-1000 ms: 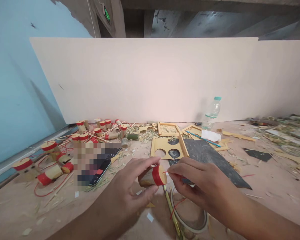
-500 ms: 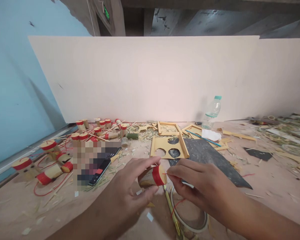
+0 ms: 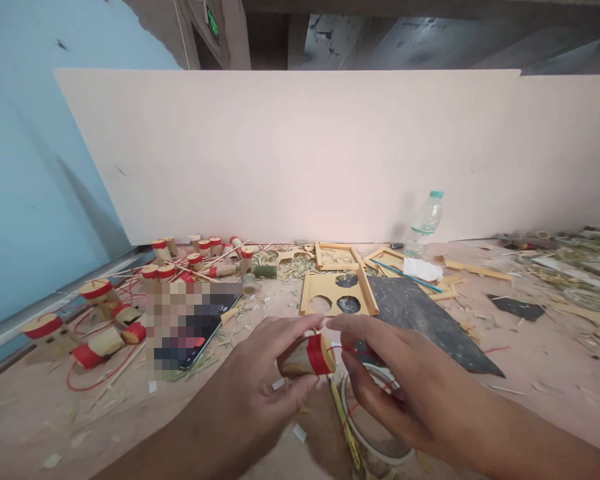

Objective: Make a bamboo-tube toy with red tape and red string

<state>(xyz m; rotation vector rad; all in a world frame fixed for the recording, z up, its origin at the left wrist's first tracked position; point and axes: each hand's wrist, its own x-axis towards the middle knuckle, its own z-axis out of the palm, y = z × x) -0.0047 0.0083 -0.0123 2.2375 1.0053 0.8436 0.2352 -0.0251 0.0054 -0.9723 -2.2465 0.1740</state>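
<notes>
My left hand [image 3: 267, 373] is closed around a short bamboo tube [image 3: 300, 358], thumb below and fingers above. A red band [image 3: 320, 355] wraps the tube's right end, which has a pale cap. From the cap a thin red string [image 3: 349, 349] runs right, passing by my right hand [image 3: 395, 373]. That hand is open, with a gap between thumb and index finger. Its index fingertip hovers at the tube's upper edge, and the lower fingers are partly hidden. Beneath the hands lie a roll of tape [image 3: 380, 453] and a yellowish cutter-like tool [image 3: 347, 427], both partly covered.
Several red-banded bamboo tubes [image 3: 97, 347] with strings and sticks crowd the left. Beside them lies a phone [image 3: 205, 340], partly blurred out. Further back are a cardboard tray with holes [image 3: 337, 283], a black sheet [image 3: 425, 320] and a plastic bottle [image 3: 427, 223]. Scraps litter the table.
My right hand's pinch on the red string has opened, and its index finger has moved up and left over the tube's end. My left hand still holds the tube, nearly unmoved.
</notes>
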